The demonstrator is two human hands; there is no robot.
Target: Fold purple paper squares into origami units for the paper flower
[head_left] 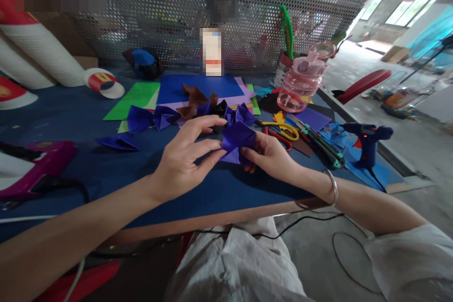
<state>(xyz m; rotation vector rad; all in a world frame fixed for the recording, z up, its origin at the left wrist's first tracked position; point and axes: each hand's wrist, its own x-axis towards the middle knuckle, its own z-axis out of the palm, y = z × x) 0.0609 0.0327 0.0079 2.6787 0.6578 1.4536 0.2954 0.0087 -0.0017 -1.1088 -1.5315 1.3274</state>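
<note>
Above the blue tabletop, a folded piece of purple paper (239, 138) is held up between both hands. My right hand (271, 153) pinches its right side, thumb in front and fingers behind. At its left edge, my left hand (193, 151) grips with the thumb and a fingertip, the other fingers raised. Just behind lie more folded purple pieces (140, 119), along with brown folded paper (198, 96) and a bit of black paper. A flat folded purple piece (118, 142) rests on the left.
Yellow-handled scissors (290, 131), a green utility knife (320, 144) and a blue glue gun (368, 144) lie at right, below a pink bottle (300, 82). Stacked paper cups (53, 47) stand left, beyond a magenta device (53, 165). Sheets (201, 87) lie at the back before a perforated panel.
</note>
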